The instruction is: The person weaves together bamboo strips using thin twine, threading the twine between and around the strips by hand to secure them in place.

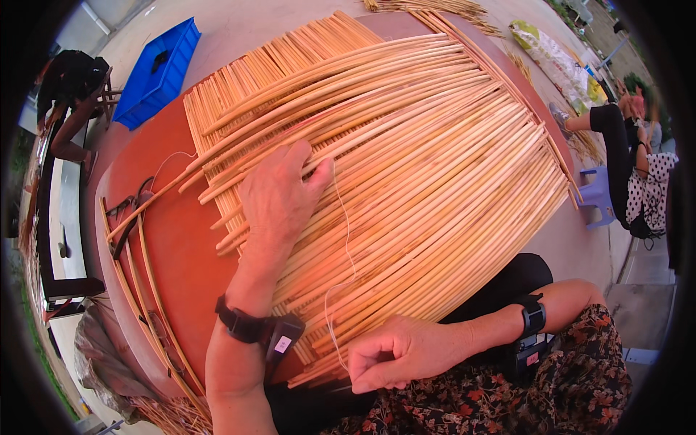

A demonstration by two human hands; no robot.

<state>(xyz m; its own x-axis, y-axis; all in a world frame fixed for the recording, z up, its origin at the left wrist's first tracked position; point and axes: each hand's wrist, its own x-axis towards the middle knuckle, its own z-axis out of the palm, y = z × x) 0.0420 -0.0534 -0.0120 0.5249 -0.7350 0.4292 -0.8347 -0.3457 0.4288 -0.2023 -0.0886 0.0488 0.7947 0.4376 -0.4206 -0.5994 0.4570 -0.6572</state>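
Observation:
A mat of pale peeled sticks (pixel 435 188), laid side by side, spreads across a reddish-brown table (pixel 190 268). My left hand (pixel 281 190) rests at the mat's left part, its fingers curled over the stick ends and its thumb along a stick. Their undersides are hidden, but they look closed on the sticks. A thin white thread (pixel 350 246) runs loosely over the mat from beside my left thumb to my right hand (pixel 402 353). That hand is closed in a pinch on the thread at the mat's near edge.
Pliers (pixel 129 206) and several loose sticks (pixel 156 304) lie at the table's left. A blue crate (pixel 156 76) stands beyond. One person (pixel 72 87) is at far left; another person (pixel 645 167) sits at right near a purple stool (pixel 596 196). A printed sack (pixel 554 61) lies behind.

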